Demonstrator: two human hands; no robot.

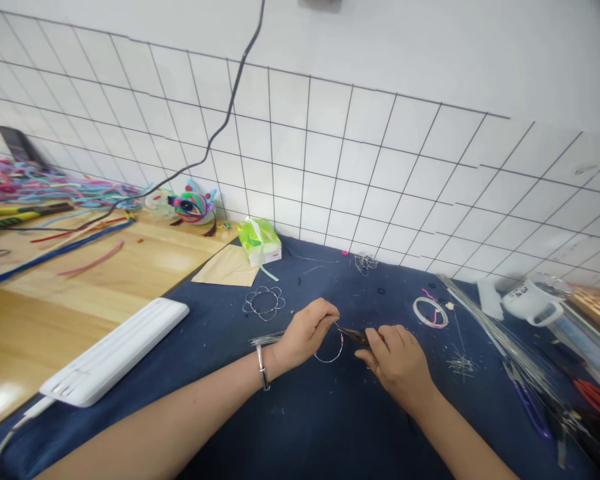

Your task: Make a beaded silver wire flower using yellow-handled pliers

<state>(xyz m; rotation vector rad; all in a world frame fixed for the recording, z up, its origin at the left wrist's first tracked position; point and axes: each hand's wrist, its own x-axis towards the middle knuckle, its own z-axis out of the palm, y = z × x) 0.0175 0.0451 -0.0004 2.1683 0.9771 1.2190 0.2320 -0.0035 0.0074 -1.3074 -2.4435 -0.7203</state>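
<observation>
My left hand (pixel 307 332) pinches a thin wire ring (pixel 330 361) near its top, with a bracelet on the wrist. Small pink bits show on the ring's right side. My right hand (pixel 399 363) is closed around a pair of pliers (pixel 355 335), whose dark jaws point left and meet the ring's upper right edge. Whether the jaws grip the wire I cannot tell. A flower-shaped wire piece (pixel 263 303) lies on the dark cloth beyond my left hand. Beside that wrist are straight cut wires (pixel 269 339), partly hidden by the hand.
A white power strip (pixel 115 353) lies at left by the wooden table (pixel 145 257). Behind stand a green tissue pack (pixel 260 241) and a wire tangle (pixel 366 263). At right are a tape roll (pixel 431 313), long wires (pixel 500 333), purple-handled scissors (pixel 530 403) and a white mug (pixel 530 301).
</observation>
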